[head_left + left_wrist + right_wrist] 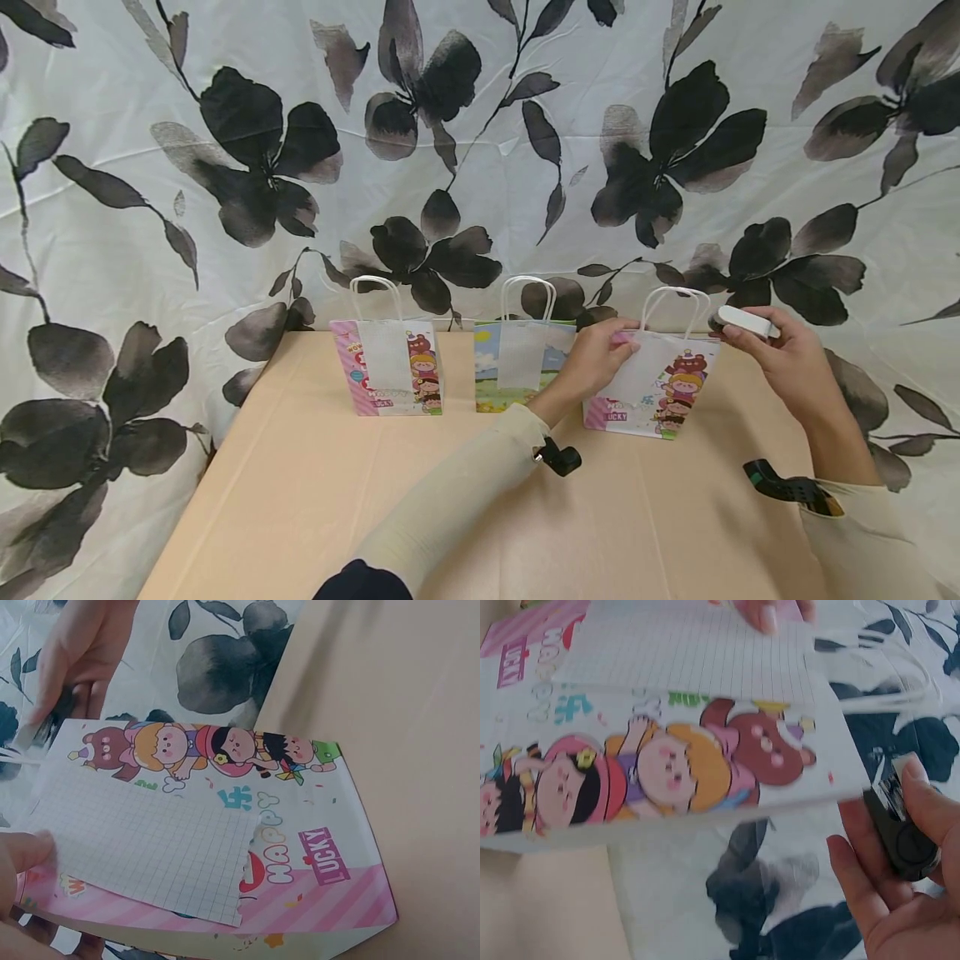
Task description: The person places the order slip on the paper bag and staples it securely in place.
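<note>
My left hand [592, 360] pinches the upper left edge of a white and pink paper gift bag [684, 390] with cartoon figures and white handles. A piece of grid paper [165, 855] lies against the bag's front, and the left thumb presses on its top end. My right hand [798, 367] holds a small white and black stapler [746, 321] beside the bag's upper right corner. In the right wrist view the stapler's dark body [911, 844] lies between thumb and fingers, close to the bag's edge.
To the left stand a blue and green gift bag [486, 367] and another pink cartoon gift bag [348, 367], each with a white paper on its front. All three bags are near the back edge of the tan table [300, 500]. A floral cloth [525, 208] hangs behind.
</note>
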The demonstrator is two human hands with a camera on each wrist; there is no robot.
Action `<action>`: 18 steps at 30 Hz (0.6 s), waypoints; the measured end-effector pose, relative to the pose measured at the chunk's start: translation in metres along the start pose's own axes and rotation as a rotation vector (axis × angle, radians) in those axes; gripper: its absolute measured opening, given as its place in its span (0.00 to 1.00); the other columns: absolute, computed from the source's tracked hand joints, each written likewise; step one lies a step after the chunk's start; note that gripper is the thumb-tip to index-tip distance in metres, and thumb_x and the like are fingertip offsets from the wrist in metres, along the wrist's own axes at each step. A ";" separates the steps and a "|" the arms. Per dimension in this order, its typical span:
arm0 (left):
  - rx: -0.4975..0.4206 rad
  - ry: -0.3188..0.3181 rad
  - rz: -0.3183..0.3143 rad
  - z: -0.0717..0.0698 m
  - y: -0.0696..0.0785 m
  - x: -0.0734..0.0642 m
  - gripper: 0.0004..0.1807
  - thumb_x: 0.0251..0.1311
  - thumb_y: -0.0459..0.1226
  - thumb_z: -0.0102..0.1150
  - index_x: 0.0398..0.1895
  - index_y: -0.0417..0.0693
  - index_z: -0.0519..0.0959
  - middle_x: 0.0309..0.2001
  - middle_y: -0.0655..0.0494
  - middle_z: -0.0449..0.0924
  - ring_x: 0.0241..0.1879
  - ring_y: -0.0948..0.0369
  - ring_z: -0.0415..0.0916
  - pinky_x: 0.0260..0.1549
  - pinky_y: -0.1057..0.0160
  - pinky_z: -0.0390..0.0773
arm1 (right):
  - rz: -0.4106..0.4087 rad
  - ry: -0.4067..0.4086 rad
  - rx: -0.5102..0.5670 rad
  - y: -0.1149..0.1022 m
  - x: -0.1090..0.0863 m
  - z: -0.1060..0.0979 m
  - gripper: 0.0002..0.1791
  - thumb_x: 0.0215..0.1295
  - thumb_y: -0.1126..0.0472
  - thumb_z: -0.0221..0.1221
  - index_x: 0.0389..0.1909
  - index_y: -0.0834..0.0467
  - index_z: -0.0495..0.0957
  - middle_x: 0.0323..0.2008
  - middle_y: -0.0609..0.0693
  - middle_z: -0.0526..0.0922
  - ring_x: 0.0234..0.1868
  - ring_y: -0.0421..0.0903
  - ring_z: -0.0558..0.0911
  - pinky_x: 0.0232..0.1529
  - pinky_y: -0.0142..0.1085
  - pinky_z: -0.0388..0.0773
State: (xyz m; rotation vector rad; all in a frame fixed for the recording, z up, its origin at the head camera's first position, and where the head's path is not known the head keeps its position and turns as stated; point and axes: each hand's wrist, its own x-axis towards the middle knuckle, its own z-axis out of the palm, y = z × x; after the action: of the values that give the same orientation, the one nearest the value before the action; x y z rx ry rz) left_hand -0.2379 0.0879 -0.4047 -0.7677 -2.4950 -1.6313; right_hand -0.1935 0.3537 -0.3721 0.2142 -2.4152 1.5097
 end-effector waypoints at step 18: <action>-0.006 -0.056 0.019 -0.015 0.008 -0.005 0.26 0.68 0.35 0.63 0.69 0.53 0.73 0.62 0.59 0.76 0.58 0.69 0.74 0.57 0.73 0.73 | 0.142 -0.289 -0.283 0.056 -0.031 -0.040 0.23 0.70 0.57 0.65 0.58 0.65 0.73 0.44 0.35 0.76 0.39 0.31 0.79 0.36 0.28 0.77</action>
State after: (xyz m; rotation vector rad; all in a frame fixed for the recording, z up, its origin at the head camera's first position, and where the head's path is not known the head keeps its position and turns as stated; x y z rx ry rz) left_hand -0.2336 0.0758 -0.3930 -0.8464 -2.5128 -1.6338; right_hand -0.1732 0.4135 -0.4133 0.2172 -2.8943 1.2412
